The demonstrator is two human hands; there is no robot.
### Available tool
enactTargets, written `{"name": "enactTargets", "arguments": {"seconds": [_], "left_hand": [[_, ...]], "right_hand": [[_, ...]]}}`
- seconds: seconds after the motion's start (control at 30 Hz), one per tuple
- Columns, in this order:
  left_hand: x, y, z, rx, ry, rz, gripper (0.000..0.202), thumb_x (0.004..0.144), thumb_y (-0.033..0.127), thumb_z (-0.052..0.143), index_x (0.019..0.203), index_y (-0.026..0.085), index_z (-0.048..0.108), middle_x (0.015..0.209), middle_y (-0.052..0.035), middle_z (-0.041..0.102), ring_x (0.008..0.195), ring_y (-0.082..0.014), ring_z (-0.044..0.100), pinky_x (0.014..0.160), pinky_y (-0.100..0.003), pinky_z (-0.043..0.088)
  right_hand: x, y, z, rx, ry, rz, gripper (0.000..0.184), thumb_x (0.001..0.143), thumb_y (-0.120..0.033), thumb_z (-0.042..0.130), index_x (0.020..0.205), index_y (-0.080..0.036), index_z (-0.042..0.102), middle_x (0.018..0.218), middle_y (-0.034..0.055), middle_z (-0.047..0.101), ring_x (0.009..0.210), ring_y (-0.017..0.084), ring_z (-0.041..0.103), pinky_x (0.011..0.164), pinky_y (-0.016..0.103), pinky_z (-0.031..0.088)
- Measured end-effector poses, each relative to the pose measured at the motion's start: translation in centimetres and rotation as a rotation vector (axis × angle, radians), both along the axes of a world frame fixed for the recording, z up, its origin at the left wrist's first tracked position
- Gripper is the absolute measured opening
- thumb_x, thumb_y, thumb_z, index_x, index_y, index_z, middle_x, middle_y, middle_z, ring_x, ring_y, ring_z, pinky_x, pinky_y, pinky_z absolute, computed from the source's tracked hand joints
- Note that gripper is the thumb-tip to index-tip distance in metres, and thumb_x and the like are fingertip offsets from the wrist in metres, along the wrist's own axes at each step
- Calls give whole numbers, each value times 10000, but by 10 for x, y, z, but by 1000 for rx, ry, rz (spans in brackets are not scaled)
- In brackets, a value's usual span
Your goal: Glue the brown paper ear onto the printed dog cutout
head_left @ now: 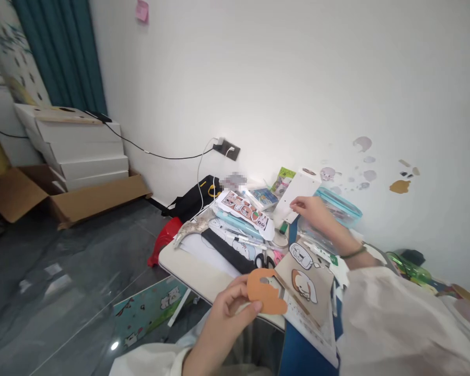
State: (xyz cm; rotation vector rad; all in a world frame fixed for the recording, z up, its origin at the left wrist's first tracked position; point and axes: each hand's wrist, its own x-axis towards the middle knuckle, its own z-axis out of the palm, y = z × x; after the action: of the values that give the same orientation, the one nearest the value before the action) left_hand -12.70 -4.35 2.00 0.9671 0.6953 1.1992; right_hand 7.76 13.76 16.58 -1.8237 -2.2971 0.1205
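Note:
An orange paper cutout (266, 296) with rounded edges is pinched between the thumb and fingers of my left hand (227, 317), just over the table's front edge. Farther back, my right hand (316, 211) is in front of a white box (295, 201). Its thumb and fingertips are drawn together; whatever they hold, if anything, is too small to tell. Between my hands lies a greyish-brown sheet (319, 282) bearing an outlined white cartoon figure (303, 286) and a cartoon sticker (301, 256). Black-handled scissors (264, 261) lie beside it.
Pens, packets and a long black strip (227, 250) crowd the white table (188, 266). A clear blue-edged pouch (340, 206) leans near the wall. White boxes (90, 151) are stacked on the floor at left. Cables run to a wall socket (230, 150).

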Motion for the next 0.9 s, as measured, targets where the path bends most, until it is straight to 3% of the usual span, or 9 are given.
{"name": "enactTargets", "arguments": {"seconds": [0.07, 0.17, 0.23, 0.33, 0.43, 0.5, 0.63, 0.9], "left_hand": [[-5, -6, 8, 128, 181, 93, 216, 754, 418, 680, 726, 213, 618, 1427, -71, 420, 1315, -289, 366, 1105, -431, 246], [-8, -21, 24, 338, 474, 140, 168, 785, 394, 642, 742, 231, 628, 1543, -27, 218, 1409, -317, 162, 1136, -502, 145], [-6, -32, 36, 407, 535, 13, 142, 778, 375, 649, 765, 234, 661, 1509, -54, 273, 1380, -329, 232, 1125, -500, 190], [1, -47, 51, 482, 477, -231, 118, 712, 341, 722, 746, 229, 707, 1233, -97, 514, 1159, -283, 508, 1013, -403, 389], [10, -58, 59, 531, 426, -290, 76, 664, 294, 762, 666, 230, 722, 1111, -77, 559, 1033, -243, 579, 919, -334, 462], [17, -64, 60, 555, 425, -242, 46, 648, 256, 768, 681, 242, 739, 1151, -68, 562, 1058, -247, 573, 930, -325, 458], [23, -72, 57, 578, 421, -226, 116, 610, 245, 792, 721, 247, 759, 1188, -59, 556, 1086, -249, 572, 951, -312, 446], [27, -76, 49, 521, 200, -323, 153, 592, 343, 818, 652, 226, 740, 1154, -57, 599, 1041, -241, 591, 953, -362, 421]], "right_hand": [[-1, -42, 14, -12, 68, 42, 249, 896, -378, 551, 996, -163, 629, 962, 34, 674, 826, 149, 643, 761, 359, 537], [-7, -117, 25, -80, 176, 147, 226, 837, -430, 600, 837, -236, 716, 760, -1, 726, 692, 174, 663, 658, 311, 524], [-11, -163, 26, -140, 237, 226, 198, 815, -439, 616, 793, -286, 739, 739, -17, 739, 665, 178, 678, 598, 280, 516], [-9, -211, 22, -144, 288, 266, 183, 800, -448, 625, 784, -310, 745, 710, -16, 744, 623, 183, 681, 528, 260, 501], [5, -236, 20, -68, 261, 241, 147, 800, -408, 626, 864, -307, 711, 717, -1, 730, 608, 185, 657, 491, 257, 471], [15, -247, 19, -54, 207, 219, 114, 830, -382, 582, 800, -294, 648, 660, -12, 679, 569, 168, 605, 469, 251, 435], [22, -263, 11, 12, 241, 264, 259, 886, -356, 467, 649, -268, 527, 599, -4, 603, 532, 168, 544, 498, 268, 417], [18, -280, -14, 159, 328, 292, 267, 911, -345, 440, 660, -270, 493, 619, -8, 558, 544, 157, 526, 537, 262, 439]]}}
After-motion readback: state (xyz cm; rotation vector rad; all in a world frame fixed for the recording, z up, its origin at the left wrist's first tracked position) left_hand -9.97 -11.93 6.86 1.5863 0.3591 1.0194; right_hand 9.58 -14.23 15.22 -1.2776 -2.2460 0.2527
